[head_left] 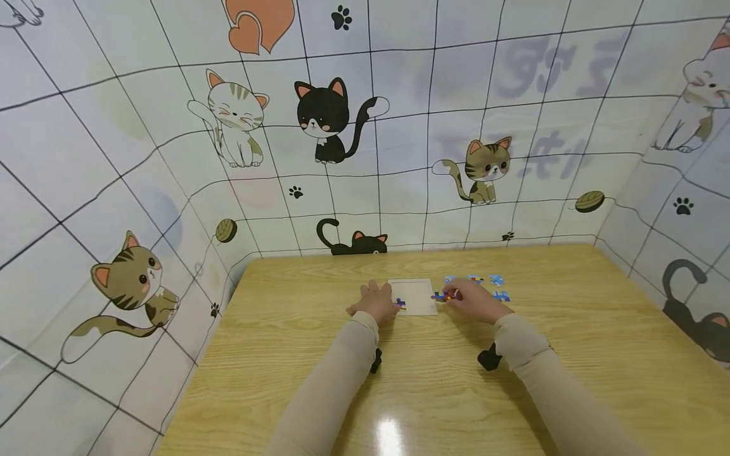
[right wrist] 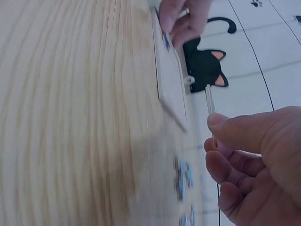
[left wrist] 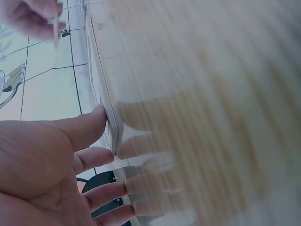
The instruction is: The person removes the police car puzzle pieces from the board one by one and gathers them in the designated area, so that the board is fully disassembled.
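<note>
A pale, shallow puzzle board (head_left: 418, 294) lies on the wooden table. One blue-purple jigsaw piece (head_left: 402, 304) sits at its lower left. My left hand (head_left: 373, 303) rests at the board's left side, its thumb and fingertips touching the edge, the fingers extended in the left wrist view. Between thumb and fingers, my right hand (head_left: 474, 301) pinches a multicoloured jigsaw piece (head_left: 438, 296) near the board's right edge. In the right wrist view this piece (right wrist: 209, 100) appears edge-on, raised above the table; its printed face is hidden there.
Several loose jigsaw pieces (head_left: 497, 279), mostly light blue, lie right of the board, some partly behind my right hand. The wooden table (head_left: 433, 392) meets a cat-patterned wall covering (head_left: 399, 145) behind and at the sides. Dark wrist devices (head_left: 489, 358) sit under my sleeves.
</note>
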Demonstrator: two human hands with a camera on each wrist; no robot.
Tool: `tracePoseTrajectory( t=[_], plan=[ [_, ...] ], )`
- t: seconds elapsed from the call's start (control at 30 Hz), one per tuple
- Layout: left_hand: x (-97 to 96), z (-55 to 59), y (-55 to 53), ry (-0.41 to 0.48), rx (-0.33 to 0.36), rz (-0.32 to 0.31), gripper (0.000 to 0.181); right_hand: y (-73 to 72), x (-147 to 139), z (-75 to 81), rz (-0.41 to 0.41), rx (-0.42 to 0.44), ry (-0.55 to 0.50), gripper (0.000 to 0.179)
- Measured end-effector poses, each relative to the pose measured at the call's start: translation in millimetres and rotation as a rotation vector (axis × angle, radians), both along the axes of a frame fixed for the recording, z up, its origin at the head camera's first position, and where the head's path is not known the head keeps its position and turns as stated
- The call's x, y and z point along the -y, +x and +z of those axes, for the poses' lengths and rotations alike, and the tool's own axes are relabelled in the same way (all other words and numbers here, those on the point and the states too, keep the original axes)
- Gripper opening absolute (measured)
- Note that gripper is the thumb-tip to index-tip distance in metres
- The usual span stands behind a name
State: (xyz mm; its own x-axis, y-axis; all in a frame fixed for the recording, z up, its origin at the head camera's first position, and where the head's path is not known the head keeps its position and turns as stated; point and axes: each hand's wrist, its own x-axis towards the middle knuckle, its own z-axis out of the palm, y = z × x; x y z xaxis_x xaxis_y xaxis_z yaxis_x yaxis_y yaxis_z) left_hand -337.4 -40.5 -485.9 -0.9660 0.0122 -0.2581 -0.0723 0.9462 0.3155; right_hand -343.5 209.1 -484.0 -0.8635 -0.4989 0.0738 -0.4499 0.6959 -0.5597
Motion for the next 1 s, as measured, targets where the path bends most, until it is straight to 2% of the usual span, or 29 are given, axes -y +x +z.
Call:
tracePoseTrajectory(
  t=[0.2, 0.37, 0.73, 1.0],
  plan=[
    [2.7, 2.4, 1.5, -0.007, -0.001, -0.015, 0.063, 5.0, -37.1, 1.8, -0.022, -0.033, 0.038, 0.021],
    [3.0, 1.4, 1.9, -0.004, -0.006, -0.022, 0.061, 9.5, -55.0, 1.9, -0.020, -0.013, 0.039, 0.023],
    [2.0, 0.2, 2.0, -0.007, -0.020, -0.016, 0.062, 17.5, -74.6, -7.0, -0.010, -0.025, 0.090, 0.026],
    [3.7, -0.5, 3.2, -0.010, -0.033, -0.017, 0.062, 18.2, -79.9, -11.0, 0.002, 0.000, 0.108, 0.029]
  ],
)
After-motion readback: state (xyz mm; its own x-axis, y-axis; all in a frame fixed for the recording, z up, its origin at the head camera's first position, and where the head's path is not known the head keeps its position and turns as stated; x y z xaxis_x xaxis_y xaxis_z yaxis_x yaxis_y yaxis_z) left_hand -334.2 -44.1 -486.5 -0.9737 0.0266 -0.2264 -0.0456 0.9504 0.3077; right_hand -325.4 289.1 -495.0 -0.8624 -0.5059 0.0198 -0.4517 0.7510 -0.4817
